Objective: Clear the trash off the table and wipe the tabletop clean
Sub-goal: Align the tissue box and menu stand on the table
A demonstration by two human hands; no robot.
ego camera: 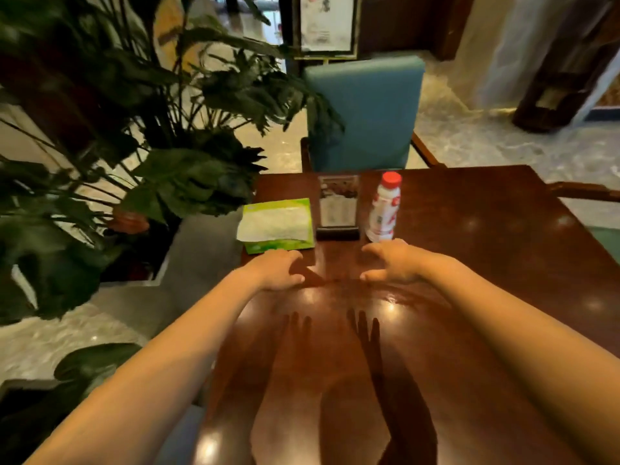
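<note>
Head view shows my left hand [280,270] and right hand [391,263] spread, empty; reaching carelessly, I judge, could topple the upright red-capped bottle [384,208] just beyond.

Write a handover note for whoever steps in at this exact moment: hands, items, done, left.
Left hand: open, empty, near the green tissue pack.
Right hand: open, empty, just short of the red-capped white plastic bottle, which stands upright beside the clear upright menu stand.
All three sit at the far left of the glossy dark wooden table.
Done: nothing visibly removed.
Left: bin the bottle, then wipe; no cloth in view.
</note>
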